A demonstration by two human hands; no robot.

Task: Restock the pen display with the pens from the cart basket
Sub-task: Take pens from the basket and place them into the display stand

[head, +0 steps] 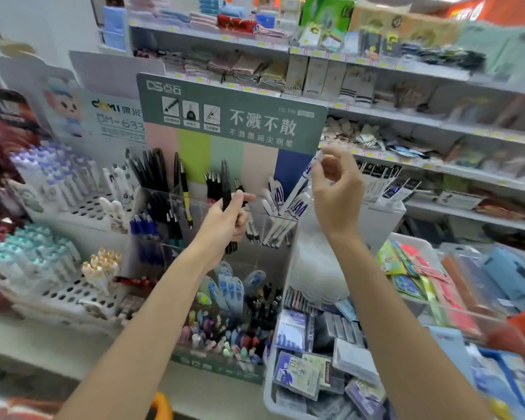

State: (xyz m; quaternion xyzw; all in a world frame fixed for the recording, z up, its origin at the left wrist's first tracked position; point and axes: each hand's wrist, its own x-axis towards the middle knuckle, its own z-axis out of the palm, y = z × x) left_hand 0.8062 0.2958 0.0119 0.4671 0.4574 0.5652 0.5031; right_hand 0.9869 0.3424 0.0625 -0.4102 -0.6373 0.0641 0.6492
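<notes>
The pen display (231, 116) has a green header card and clear compartments holding black, blue and white pens. My left hand (228, 219) is shut on a bundle of black pens (227, 189), held upright in front of the display's middle compartments. My right hand (335, 180) pinches a white pen with blue print (300, 183) by its top end; the pen slants down into the right compartment among other white pens (281, 204). The cart basket is out of view except perhaps an orange-yellow handle (161, 404) at the bottom edge.
White peg racks of pens (70, 204) stand to the left. Lower clear bins (228, 313) hold pastel pens and correction tapes. A white tray of packaged stationery (315, 353) sits at the lower right. Shelves of socks and packets (406, 122) run behind.
</notes>
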